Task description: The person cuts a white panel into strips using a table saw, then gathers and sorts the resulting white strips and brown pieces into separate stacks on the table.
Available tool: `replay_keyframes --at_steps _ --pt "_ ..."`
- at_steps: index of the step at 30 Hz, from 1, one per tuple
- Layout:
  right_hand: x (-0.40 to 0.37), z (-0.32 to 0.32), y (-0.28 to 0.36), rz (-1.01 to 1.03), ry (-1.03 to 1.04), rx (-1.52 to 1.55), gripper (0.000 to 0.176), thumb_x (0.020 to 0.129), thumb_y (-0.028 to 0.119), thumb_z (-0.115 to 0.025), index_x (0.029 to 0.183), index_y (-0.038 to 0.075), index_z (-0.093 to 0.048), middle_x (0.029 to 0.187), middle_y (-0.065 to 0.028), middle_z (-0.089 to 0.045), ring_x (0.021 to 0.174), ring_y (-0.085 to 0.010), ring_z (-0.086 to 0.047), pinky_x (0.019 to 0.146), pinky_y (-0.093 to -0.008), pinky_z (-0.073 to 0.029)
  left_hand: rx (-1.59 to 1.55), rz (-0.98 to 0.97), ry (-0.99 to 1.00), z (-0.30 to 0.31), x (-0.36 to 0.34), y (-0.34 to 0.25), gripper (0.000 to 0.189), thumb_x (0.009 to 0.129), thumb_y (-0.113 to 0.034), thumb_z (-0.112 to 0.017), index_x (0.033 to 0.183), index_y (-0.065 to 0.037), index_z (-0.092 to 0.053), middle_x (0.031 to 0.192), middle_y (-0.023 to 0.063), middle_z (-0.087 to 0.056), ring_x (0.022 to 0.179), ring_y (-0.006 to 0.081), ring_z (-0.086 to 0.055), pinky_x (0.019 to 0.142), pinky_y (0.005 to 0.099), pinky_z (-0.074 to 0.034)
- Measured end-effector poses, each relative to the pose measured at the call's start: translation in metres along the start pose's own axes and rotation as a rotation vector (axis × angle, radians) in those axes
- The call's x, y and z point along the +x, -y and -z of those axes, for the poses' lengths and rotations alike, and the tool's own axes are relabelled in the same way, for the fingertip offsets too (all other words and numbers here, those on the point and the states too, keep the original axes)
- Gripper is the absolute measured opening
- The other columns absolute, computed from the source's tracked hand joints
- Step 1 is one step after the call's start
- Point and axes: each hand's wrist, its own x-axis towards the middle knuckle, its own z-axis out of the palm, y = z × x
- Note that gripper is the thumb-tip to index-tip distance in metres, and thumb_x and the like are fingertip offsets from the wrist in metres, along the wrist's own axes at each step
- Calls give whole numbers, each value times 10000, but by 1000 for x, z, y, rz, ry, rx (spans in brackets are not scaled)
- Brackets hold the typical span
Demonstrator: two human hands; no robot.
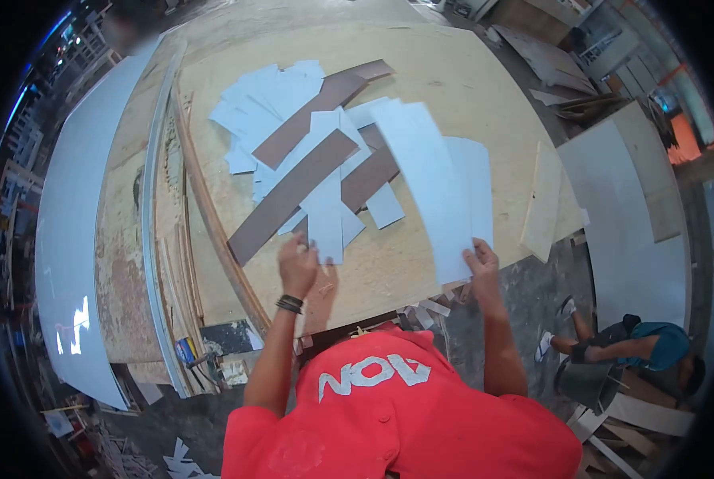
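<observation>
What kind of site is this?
Likely a woodworking or panel-cutting workshop: cut white and brown strips lie piled on a large plywood-like worktop, offcuts litter the floor, and large sheet panels lie to the right.

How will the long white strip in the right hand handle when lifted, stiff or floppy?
The long white strip looks thin, so it is probably light for its length. The right hand grips only its near end, so the far end may swing or dip. Its edges look bowed: perhaps some flex, perhaps lens distortion.
</observation>
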Motion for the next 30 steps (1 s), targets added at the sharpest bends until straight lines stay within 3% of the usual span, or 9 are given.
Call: replay_keyframes --at_steps 2,5,7,9,14,17,25,27,30 --pt "10 37 -11 14 -161 -24 347 945 77 -669 1272 -26 -619 1082 -70 -696 986 -126 -643 881 -281 -506 160 5 52 17 33 15 561 807 -174 -749 1330 -47 -590 1263 223 -615 1218 379 -561 1060 494 -422" --pt "34 103 -43 -106 -140 -132 389 967 137 -668 1313 -30 -601 1165 -124 -694 1033 -159 -657 897 -286 -515 547 -17 15 31 71 42 704 804 -228 -760 1439 -73 -499 1379 220 -543 1295 413 -491 1113 519 -381" --pt "37 107 -52 40 -541 -1243 444 959 210 -699 1320 -30 -599 1189 -151 -683 1064 -201 -654 914 -305 -515 604 79 168 41 87 58 764 803 -239 -758 1486 -101 -444 1475 221 -448 1389 424 -386 1140 541 -346" --pt "46 104 -67 121 -540 -1047 462 954 230 -710 1322 -28 -599 1202 -158 -676 1057 -214 -656 902 -314 -522 674 209 437 56 102 63 838 785 -283 -779 1521 -131 -409 1546 206 -400 1462 403 -337 1155 524 -336" --pt "33 31 -72 63 -337 -553 481 939 208 -721 1334 -32 -588 1256 -185 -636 1076 -275 -655 873 -372 -548 666 94 407 77 106 40 660 825 -295 -730 1422 -104 -526 1357 202 -588 1264 358 -566 1012 480 -471" --pt "12 -15 -60 65 -176 -529 410 948 167 -713 1302 -14 -615 1230 -158 -638 989 -213 -665 798 -331 -561 2 37 238 76 96 22 296 939 -235 -583 1078 6 -686 758 237 -639 720 371 -654 729 429 -534" --pt "26 -78 -82 11 89 -521 513 917 247 -752 1336 -2 -592 1227 -183 -669 995 -246 -715 799 -342 -583 -404 182 169 -11 91 2 307 925 -206 -613 1108 41 -624 789 166 -660 749 295 -641 716 390 -508" --pt "36 -104 -90 7 142 -568 541 909 289 -753 1341 6 -591 1219 -179 -679 1002 -256 -719 816 -358 -579 -76 410 101 -37 89 18 474 875 -263 -681 1240 23 -581 991 188 -675 918 348 -655 847 438 -523" --pt "51 -149 -88 -35 250 -666 597 888 371 -751 1350 29 -590 1211 -173 -696 1020 -277 -720 863 -394 -566 166 406 179 -38 60 -3 598 827 -309 -719 1306 9 -555 1170 243 -615 1098 414 -612 965 486 -494"
